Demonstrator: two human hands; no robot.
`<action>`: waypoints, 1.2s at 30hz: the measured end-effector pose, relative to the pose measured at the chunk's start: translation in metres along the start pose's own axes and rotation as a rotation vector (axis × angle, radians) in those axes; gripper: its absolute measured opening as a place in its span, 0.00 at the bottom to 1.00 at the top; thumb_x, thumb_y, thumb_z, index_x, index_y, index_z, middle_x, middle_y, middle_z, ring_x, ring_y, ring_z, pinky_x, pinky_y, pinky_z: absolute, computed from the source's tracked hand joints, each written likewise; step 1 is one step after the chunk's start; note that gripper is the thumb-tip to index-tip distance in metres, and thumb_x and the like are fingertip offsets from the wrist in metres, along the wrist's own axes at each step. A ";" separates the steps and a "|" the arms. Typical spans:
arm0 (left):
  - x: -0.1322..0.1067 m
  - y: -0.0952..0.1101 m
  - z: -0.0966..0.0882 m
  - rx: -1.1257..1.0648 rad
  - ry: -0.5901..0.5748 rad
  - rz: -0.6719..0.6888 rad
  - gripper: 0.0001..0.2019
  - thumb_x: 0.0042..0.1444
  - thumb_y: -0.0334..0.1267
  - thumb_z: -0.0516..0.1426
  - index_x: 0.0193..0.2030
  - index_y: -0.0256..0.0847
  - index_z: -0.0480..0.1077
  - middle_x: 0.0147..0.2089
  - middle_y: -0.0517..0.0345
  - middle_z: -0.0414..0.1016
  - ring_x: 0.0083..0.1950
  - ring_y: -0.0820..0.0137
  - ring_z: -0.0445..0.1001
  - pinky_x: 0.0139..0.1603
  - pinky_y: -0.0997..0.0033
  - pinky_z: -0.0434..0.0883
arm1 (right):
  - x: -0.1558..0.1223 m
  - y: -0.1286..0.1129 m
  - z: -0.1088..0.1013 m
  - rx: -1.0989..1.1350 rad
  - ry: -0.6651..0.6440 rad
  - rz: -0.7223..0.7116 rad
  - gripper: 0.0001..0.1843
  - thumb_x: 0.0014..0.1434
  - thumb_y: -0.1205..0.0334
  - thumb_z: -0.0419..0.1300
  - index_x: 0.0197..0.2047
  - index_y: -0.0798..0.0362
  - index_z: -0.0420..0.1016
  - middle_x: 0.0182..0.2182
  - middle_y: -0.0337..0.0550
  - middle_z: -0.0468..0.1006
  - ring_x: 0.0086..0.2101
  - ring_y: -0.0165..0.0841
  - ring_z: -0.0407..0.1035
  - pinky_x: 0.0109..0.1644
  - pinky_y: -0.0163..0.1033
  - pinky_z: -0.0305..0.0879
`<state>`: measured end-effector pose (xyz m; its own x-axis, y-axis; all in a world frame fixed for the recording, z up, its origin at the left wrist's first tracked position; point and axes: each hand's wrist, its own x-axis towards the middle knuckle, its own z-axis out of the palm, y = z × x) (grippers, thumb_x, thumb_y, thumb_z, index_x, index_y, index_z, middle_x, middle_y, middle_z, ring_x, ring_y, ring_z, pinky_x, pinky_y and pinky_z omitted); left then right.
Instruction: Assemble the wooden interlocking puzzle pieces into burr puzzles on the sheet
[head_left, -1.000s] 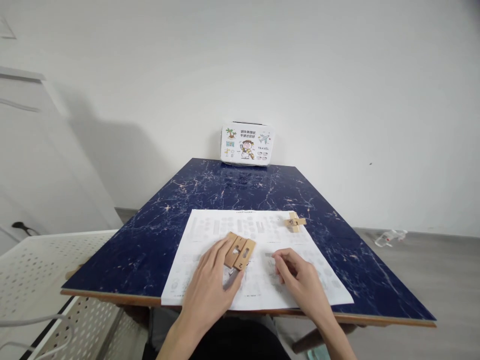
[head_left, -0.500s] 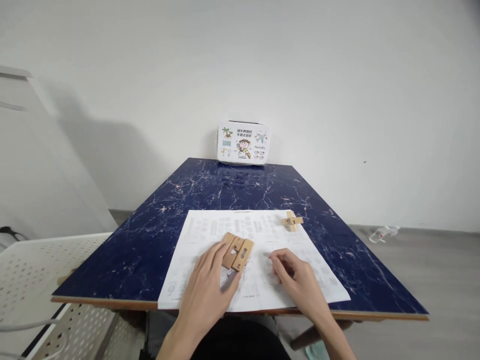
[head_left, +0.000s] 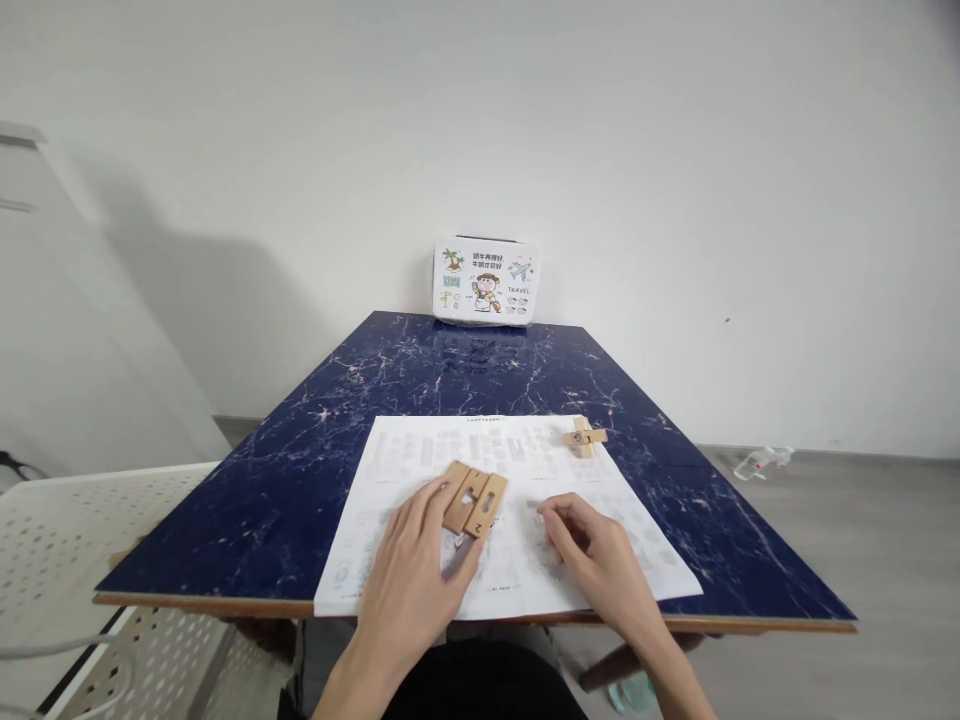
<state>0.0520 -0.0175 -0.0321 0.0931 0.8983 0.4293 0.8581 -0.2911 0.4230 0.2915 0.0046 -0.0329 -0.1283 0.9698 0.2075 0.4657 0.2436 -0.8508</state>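
My left hand [head_left: 414,555] is closed around the edges of wooden puzzle pieces [head_left: 474,500], its fingers at their left side and its thumb at the lower end. These tan pieces lie side by side, have cut-out notches and slots, and one is marked 2. Beneath both hands spreads a white printed sheet [head_left: 420,455]. On the sheet's right half rests my right hand [head_left: 592,545], fingers curled and thumb against the index finger; anything inside is hidden. A cross-shaped pair of joined wooden pieces [head_left: 585,437] sits at the sheet's far right corner, apart from both hands.
The sheet lies at the near edge of a dark blue marble-patterned table [head_left: 300,440]. Against the wall stands a white printed case [head_left: 484,282]. A white perforated rack [head_left: 45,545] is at the left, and a clear plastic item [head_left: 763,462] lies on the floor at right.
The view has shifted very slightly. Both hands and the wooden pieces hold practically the same positions.
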 end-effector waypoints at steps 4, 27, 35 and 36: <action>0.000 0.000 0.000 0.011 0.000 0.002 0.29 0.66 0.49 0.58 0.71 0.49 0.59 0.71 0.48 0.68 0.69 0.51 0.69 0.66 0.46 0.71 | -0.001 -0.001 0.000 -0.002 0.005 -0.010 0.21 0.73 0.43 0.52 0.41 0.50 0.74 0.24 0.38 0.73 0.25 0.34 0.66 0.31 0.38 0.60; -0.001 -0.002 -0.012 -0.199 -0.059 -0.087 0.32 0.59 0.35 0.58 0.70 0.53 0.56 0.67 0.53 0.68 0.63 0.58 0.73 0.62 0.55 0.74 | -0.009 -0.015 0.036 -0.220 0.021 -0.237 0.18 0.69 0.61 0.58 0.61 0.45 0.69 0.56 0.51 0.67 0.54 0.43 0.72 0.55 0.46 0.77; 0.001 -0.001 -0.012 -0.174 -0.026 -0.106 0.31 0.58 0.34 0.58 0.68 0.50 0.59 0.63 0.51 0.69 0.58 0.58 0.76 0.57 0.56 0.76 | -0.007 -0.010 0.037 -0.247 0.010 -0.246 0.14 0.71 0.61 0.57 0.58 0.47 0.71 0.54 0.52 0.68 0.51 0.44 0.73 0.52 0.48 0.77; 0.001 -0.001 -0.011 -0.170 -0.026 -0.104 0.31 0.58 0.33 0.58 0.68 0.50 0.58 0.64 0.51 0.69 0.58 0.58 0.76 0.57 0.56 0.77 | -0.007 -0.009 0.037 -0.239 0.013 -0.246 0.14 0.71 0.60 0.56 0.58 0.47 0.71 0.53 0.52 0.69 0.51 0.44 0.73 0.51 0.48 0.77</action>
<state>0.0450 -0.0201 -0.0232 0.0231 0.9339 0.3567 0.7667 -0.2455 0.5933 0.2557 -0.0045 -0.0442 -0.2517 0.8814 0.3998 0.6141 0.4647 -0.6379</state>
